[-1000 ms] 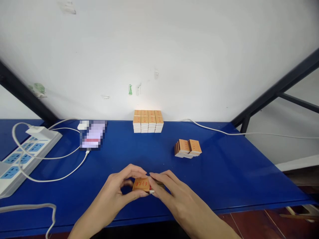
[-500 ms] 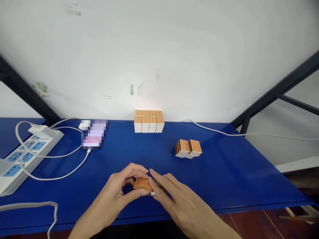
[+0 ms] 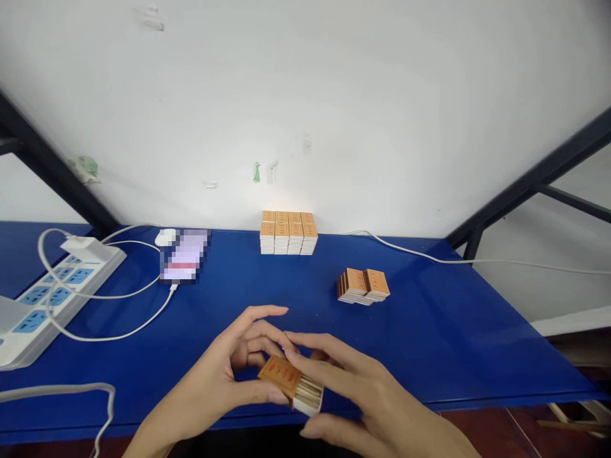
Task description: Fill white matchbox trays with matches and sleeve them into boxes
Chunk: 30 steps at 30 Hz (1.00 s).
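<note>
A matchbox [image 3: 279, 372] with an orange-brown sleeve and red print is between my hands, low over the front of the blue table. Its white tray [image 3: 305, 406] sticks out to the right and shows wooden matches [image 3: 310, 389] inside. My left hand [image 3: 238, 362] grips the sleeve, thumb on the near side and bent fingers behind; its index finger is stretched out and free. My right hand [image 3: 353, 388] curves around the tray end, fingertips against the box's far top edge and thumb by the near end of the tray.
A neat block of stacked matchboxes [image 3: 288, 232] stands against the wall. A smaller matchbox pile [image 3: 363, 285] is at centre right. On the left are a power strip [image 3: 62, 292], white cables [image 3: 114, 337] and a blurred phone [image 3: 186, 257]. The blue table [image 3: 429, 331] ends at the front.
The matchbox has tilted, and its tray now sticks out to the right, baring the matches. My right hand has spread its thumb from its fingers; my left index finger has straightened.
</note>
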{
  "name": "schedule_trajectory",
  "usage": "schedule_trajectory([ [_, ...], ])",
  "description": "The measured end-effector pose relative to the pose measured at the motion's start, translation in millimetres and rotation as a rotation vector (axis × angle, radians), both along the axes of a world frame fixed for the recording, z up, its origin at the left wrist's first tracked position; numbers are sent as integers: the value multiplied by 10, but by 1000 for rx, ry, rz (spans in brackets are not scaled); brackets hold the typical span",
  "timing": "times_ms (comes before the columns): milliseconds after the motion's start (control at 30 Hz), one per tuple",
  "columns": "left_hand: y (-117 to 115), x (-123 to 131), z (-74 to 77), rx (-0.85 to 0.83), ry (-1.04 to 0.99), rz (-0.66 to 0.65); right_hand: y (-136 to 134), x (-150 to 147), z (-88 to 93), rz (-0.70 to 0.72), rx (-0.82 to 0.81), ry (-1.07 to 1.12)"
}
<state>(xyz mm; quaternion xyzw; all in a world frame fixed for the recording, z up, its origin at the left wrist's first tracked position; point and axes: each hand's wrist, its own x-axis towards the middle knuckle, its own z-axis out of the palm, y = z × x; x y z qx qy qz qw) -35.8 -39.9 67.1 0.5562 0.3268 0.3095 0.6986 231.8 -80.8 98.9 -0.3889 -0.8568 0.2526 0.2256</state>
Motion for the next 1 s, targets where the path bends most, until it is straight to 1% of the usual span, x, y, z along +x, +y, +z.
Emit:
schedule_trajectory([
  [67,8,-11,-6,-43,-75,-21,54,32,67,37,-145,87],
  [100,9,-8,-12,-59,-100,-32,82,37,69,54,-201,124],
  [233,4,52,-53,-106,-146,-113,176,-35,-60,111,-391,244],
  [333,0,95,-82,-143,-161,-149,217,-124,-134,141,-477,323],
  [400,-5,102,-94,-174,-200,-153,226,-158,-128,156,-485,326],
  [533,-30,102,-117,-194,-258,-158,201,-124,-30,199,-422,272],
  [600,-43,116,-142,-185,-243,-122,207,-37,34,162,-373,255],
  [633,-46,129,-155,-169,-225,-89,231,29,64,122,-326,246],
  [667,-46,144,-165,-146,-205,-49,274,112,90,78,-242,233],
  [733,-40,179,-169,-100,-151,21,421,319,123,-86,45,168],
  [767,-35,197,-161,-87,-125,42,520,437,125,-192,169,120],
  [800,-31,215,-148,-80,-100,53,628,558,117,-286,230,54],
  [833,-28,232,-133,-75,-78,58,737,675,100,-353,254,-7],
  [867,-29,247,-118,-70,-58,61,841,781,75,-386,255,-62],
  [933,-41,269,-100,-58,-23,67,1009,945,12,-405,230,-152],
  [1000,-62,278,-103,-55,19,71,1105,1029,-52,-399,201,-216],
])
